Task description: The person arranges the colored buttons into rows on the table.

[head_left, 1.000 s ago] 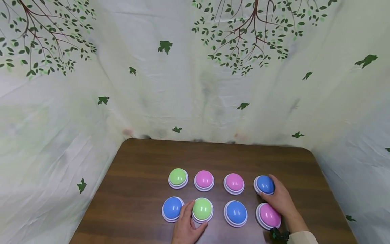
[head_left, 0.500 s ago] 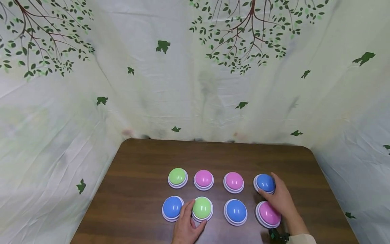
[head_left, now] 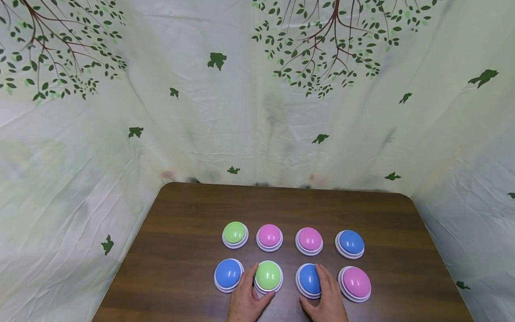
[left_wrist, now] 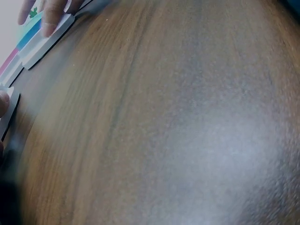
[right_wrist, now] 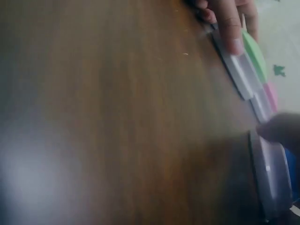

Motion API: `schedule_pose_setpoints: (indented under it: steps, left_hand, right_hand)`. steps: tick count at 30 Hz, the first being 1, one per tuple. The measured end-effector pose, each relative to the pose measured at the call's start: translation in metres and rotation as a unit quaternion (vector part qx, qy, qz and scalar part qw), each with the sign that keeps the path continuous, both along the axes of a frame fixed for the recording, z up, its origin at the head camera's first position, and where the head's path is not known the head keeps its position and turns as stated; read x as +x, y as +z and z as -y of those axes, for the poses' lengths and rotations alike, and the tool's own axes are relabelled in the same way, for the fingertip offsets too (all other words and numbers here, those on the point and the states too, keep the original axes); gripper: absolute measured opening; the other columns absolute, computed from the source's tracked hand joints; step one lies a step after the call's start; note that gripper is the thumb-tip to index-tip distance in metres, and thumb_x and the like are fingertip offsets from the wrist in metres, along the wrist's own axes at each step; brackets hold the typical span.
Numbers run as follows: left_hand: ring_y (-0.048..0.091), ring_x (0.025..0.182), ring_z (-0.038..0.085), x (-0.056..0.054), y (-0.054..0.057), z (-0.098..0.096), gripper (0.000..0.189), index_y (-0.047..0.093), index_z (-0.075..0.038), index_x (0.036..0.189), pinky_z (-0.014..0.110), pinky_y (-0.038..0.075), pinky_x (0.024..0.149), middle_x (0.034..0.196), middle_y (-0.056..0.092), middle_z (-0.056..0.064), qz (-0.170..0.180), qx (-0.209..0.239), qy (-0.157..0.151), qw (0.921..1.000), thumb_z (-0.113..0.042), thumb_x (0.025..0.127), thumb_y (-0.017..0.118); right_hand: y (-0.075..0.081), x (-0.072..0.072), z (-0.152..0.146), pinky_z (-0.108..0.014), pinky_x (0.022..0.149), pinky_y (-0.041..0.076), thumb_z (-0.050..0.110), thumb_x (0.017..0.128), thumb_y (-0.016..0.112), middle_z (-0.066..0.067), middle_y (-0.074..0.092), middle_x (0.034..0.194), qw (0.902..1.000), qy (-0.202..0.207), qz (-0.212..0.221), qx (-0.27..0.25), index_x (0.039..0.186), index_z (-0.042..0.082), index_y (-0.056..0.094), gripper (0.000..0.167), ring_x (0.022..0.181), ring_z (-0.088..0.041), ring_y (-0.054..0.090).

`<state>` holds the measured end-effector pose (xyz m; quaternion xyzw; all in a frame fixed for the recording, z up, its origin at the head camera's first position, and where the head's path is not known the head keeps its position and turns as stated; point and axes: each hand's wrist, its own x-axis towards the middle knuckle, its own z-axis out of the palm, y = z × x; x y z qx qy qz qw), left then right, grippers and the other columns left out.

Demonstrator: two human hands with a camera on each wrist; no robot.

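Observation:
In the head view, my left hand [head_left: 246,296] holds the front-row green dome button [head_left: 268,275] by its white base, fingers along the left side and thumb at the near edge. My right hand [head_left: 327,298] grips the front-row blue dome button [head_left: 308,279] beside it, fingers on its right side, thumb at the near left. Both buttons sit flat on the table. In the right wrist view, a left-hand fingertip lies against the green button's white base [right_wrist: 241,75], and the right thumb [right_wrist: 283,130] touches the blue button's base [right_wrist: 272,173]. Fingertips behind the domes are hidden.
Around them stand a blue button [head_left: 227,273] at left and a pink one [head_left: 356,282] at right. The back row has green [head_left: 234,233], pink [head_left: 269,236], pink [head_left: 309,240] and blue [head_left: 351,243] buttons. A leaf-patterned curtain [head_left: 249,112] hangs behind the brown table [head_left: 181,214].
My right hand has left the back-row blue button at the far right and come nearer and leftward to the front-row blue button. The left hand stays at the green button.

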<state>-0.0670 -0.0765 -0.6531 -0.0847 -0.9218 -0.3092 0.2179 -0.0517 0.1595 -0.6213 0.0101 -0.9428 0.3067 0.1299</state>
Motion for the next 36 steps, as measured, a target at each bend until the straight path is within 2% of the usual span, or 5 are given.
schedule_pose_setpoints:
  steps: [4, 11, 21, 29, 36]
  left_hand:
    - [0.069, 0.108, 0.022, 0.000, 0.000, -0.001, 0.089, 0.059, -0.009, 0.137, 0.039, 0.057, 0.089, 0.123, 0.069, 0.006, 0.001, 0.002, -0.001, 1.0000, -0.042, 0.064, 0.096]
    - [0.068, 0.104, 0.020, 0.000, -0.001, -0.002, 0.087, 0.060, -0.008, 0.135, 0.036, 0.056, 0.085, 0.121, 0.069, 0.007, -0.015, 0.004, 0.007, 0.9999, -0.036, 0.061, 0.096]
    - [0.069, 0.105, 0.022, 0.000, -0.003, -0.002, 0.085, 0.061, -0.008, 0.135, 0.038, 0.057, 0.086, 0.123, 0.069, 0.007, -0.008, 0.008, 0.009, 0.9999, -0.035, 0.062, 0.096]
    - [0.069, 0.106, 0.021, 0.000, 0.000, -0.002, 0.085, 0.061, -0.008, 0.134, 0.035, 0.056, 0.086, 0.124, 0.068, 0.007, -0.011, 0.008, 0.006, 0.9999, -0.035, 0.062, 0.096]
    - [0.069, 0.108, 0.022, 0.000, -0.001, -0.002, 0.084, 0.061, -0.008, 0.134, 0.038, 0.057, 0.087, 0.125, 0.068, 0.008, -0.003, 0.009, 0.009, 0.9999, -0.035, 0.063, 0.096]
  right_hand:
    - [-0.006, 0.002, 0.002, -0.060, 0.099, 0.047, 0.021, 0.062, 0.095, -0.023, 0.059, 0.134, 0.9998, -0.020, -0.004, -0.005, 0.142, 0.001, 0.049, 0.094, 0.121, -0.041, 0.058]
    - [-0.009, 0.001, -0.002, -0.061, 0.100, 0.048, 0.024, 0.064, 0.096, -0.023, 0.059, 0.133, 0.9993, -0.029, 0.020, -0.008, 0.143, 0.002, 0.049, 0.095, 0.121, -0.041, 0.057]
    - [-0.016, 0.003, -0.003, -0.059, 0.096, 0.049, 0.022, 0.059, 0.098, -0.023, 0.061, 0.129, 0.9991, -0.035, -0.023, -0.008, 0.140, 0.002, 0.052, 0.096, 0.117, -0.039, 0.059]
    - [-0.013, 0.003, -0.006, -0.059, 0.099, 0.047, 0.024, 0.061, 0.097, -0.022, 0.061, 0.132, 0.9994, -0.030, -0.004, -0.018, 0.142, 0.003, 0.051, 0.095, 0.119, -0.040, 0.059]
    - [-0.013, 0.002, -0.008, -0.057, 0.097, 0.046, 0.022, 0.060, 0.097, -0.022, 0.063, 0.131, 0.9996, -0.017, -0.016, -0.016, 0.141, 0.002, 0.052, 0.095, 0.118, -0.040, 0.060]
